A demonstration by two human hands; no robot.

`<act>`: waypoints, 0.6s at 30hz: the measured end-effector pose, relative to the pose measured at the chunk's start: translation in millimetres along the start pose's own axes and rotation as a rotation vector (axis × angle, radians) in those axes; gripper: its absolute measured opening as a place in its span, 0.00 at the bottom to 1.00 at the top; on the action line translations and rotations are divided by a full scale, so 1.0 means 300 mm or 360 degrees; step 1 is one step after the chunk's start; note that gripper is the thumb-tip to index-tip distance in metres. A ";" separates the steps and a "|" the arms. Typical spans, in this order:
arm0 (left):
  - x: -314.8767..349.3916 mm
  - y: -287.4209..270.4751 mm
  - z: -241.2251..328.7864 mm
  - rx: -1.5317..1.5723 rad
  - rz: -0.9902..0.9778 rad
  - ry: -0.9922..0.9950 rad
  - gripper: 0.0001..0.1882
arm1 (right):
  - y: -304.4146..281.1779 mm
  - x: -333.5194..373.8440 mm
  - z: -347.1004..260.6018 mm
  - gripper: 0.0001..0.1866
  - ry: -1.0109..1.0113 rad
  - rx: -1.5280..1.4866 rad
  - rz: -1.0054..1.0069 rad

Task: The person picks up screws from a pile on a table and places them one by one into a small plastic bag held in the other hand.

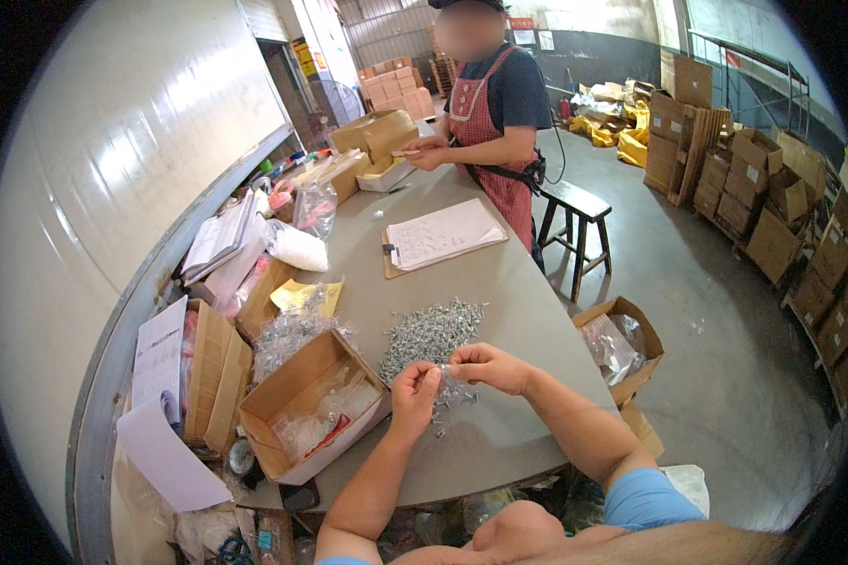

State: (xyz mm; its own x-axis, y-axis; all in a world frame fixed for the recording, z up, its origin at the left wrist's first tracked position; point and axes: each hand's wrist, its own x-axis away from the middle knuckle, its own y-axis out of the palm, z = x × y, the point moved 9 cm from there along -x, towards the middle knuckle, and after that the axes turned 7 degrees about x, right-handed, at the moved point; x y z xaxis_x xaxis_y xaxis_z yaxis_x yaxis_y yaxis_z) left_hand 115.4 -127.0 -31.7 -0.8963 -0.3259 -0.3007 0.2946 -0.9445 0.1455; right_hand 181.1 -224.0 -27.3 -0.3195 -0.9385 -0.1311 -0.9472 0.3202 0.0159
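My left hand [414,395] and my right hand [489,366] meet at the near edge of a heap of small silver screws [432,331] on the grey table [537,377]. Both are closed in a pinch, thumbs against fingers. Something small and pale shows between the fingertips, too little of it to name. A few loose screws lie just below my hands. Left of my left hand stands an open cardboard box [278,400] with clear plastic bags inside. Behind it lies a pile of clear plastic bags [297,341].
Across the table a person [490,104] in a red checked apron holds a small item near a box. A clipboard with paper [446,234] lies midway. Papers and cartons [219,377] line the left edge. A stool [575,212] and an open carton [620,344] stand right of the table.
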 end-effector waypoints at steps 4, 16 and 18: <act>0.003 -0.004 0.006 0.0034 0.0075 0.0032 0.07 | -0.013 0.001 -0.006 0.08 -0.0149 -0.0007 0.0128; 0.002 0.010 0.013 0.0012 -0.0021 0.0003 0.06 | -0.010 0.003 -0.029 0.10 -0.0207 -0.0006 0.0094; 0.006 0.040 0.016 -0.0083 -0.0137 -0.0050 0.05 | -0.001 0.007 -0.032 0.09 -0.0183 0.0045 0.0030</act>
State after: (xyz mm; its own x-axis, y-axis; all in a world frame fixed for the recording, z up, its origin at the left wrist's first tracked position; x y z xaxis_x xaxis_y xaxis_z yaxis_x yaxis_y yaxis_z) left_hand 115.8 -138.6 -26.1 -0.9288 -0.2429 -0.2800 0.2323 -0.9701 0.0708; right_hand 180.4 -227.4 -17.9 -0.3305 -0.9117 -0.2441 -0.9394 0.3428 -0.0084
